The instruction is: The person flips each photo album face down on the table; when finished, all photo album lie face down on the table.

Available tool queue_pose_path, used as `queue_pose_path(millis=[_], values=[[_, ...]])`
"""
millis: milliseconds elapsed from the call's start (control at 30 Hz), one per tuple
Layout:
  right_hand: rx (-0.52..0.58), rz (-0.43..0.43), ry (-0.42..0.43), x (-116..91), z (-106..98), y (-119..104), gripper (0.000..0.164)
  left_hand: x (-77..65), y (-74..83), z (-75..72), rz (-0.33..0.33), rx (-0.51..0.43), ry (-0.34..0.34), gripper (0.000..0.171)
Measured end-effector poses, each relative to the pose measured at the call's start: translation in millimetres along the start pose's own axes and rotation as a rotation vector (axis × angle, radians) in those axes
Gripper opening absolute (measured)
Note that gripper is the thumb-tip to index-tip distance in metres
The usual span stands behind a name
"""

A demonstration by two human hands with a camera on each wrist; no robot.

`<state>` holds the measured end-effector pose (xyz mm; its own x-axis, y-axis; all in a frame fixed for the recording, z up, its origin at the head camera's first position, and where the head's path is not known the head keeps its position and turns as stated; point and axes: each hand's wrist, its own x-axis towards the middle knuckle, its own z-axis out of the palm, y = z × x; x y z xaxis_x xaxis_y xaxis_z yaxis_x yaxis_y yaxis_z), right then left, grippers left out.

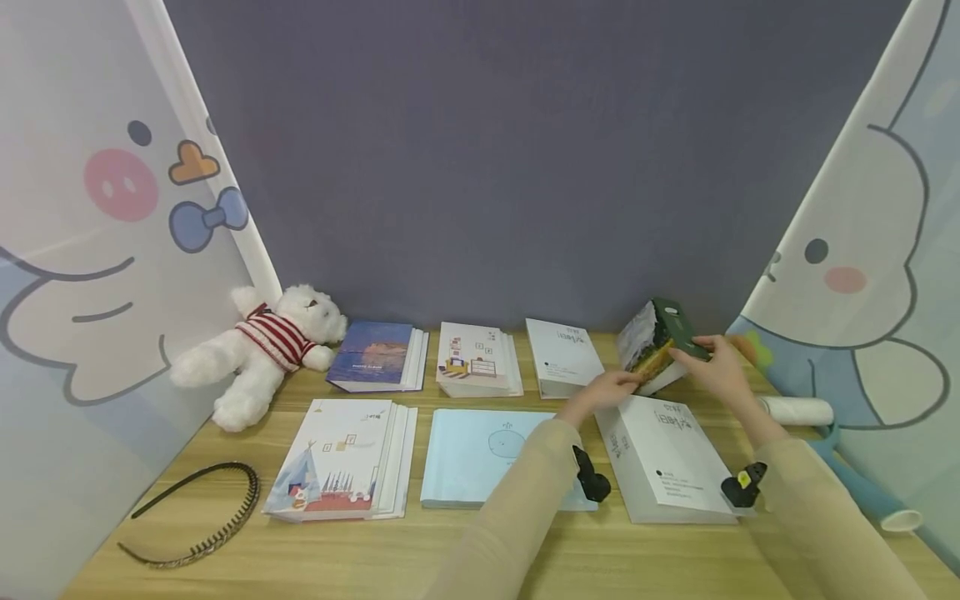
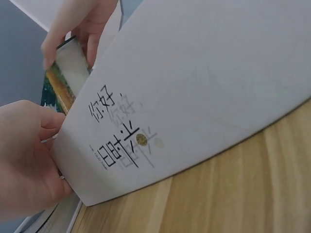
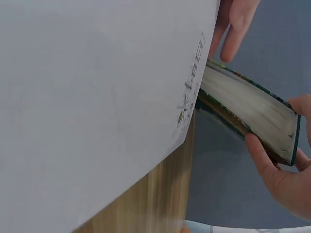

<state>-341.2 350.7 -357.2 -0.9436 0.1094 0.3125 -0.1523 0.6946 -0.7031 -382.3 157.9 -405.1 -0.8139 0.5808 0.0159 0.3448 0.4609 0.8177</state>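
A thick book (image 1: 647,346) with a picture cover and dark green spine is held tilted at the back right, behind a thick white album (image 1: 690,467). My right hand (image 1: 716,367) grips its spine end; in the right wrist view, the right hand (image 3: 286,179) has fingers and thumb on both covers of the book (image 3: 252,104). At the book's lower end, my left hand (image 1: 607,390) holds its edge. From the left wrist, the left hand (image 2: 29,160) appears with curled fingers beside the white album (image 2: 204,87), whose corner partly hides them.
Another white album (image 1: 562,354) lies left of the held book. Further left are a light blue album (image 1: 468,454), several illustrated albums (image 1: 337,450), a white teddy bear (image 1: 273,346) and a headband (image 1: 243,508). Paper rolls (image 1: 798,410) lie at right, against the printed side wall.
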Motion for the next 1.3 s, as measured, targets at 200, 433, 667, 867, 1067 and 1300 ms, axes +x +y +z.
queue_pose_path(millis=[200, 433, 667, 867, 1067, 1300], values=[[-0.074, -0.019, 0.011, 1, -5, 16, 0.066, 0.3, -5.1, 0.1, 0.017, -0.021, -0.042, 0.037], [-0.101, -0.017, -0.053, 4, -13, 27, 0.061, -0.8, -7.4, 1.1, -0.01, -0.032, -0.046, 0.038], [-0.165, -0.049, -0.062, 6, -13, 29, 0.053, -3.1, -9.0, 0.3, -0.021, -0.048, -0.048, 0.038], [-0.227, -0.047, -0.139, 8, -10, 41, 0.049, -3.5, -10.0, 0.6, -0.03, -0.051, -0.045, 0.042], [-0.367, -0.066, -0.331, 9, -9, 51, 0.057, -4.2, -9.2, 1.8, -0.023, -0.069, -0.056, 0.044], [-0.374, -0.067, -0.391, 7, -7, 47, 0.065, -5.5, -10.9, 1.6, -0.009, -0.085, -0.048, 0.047]])
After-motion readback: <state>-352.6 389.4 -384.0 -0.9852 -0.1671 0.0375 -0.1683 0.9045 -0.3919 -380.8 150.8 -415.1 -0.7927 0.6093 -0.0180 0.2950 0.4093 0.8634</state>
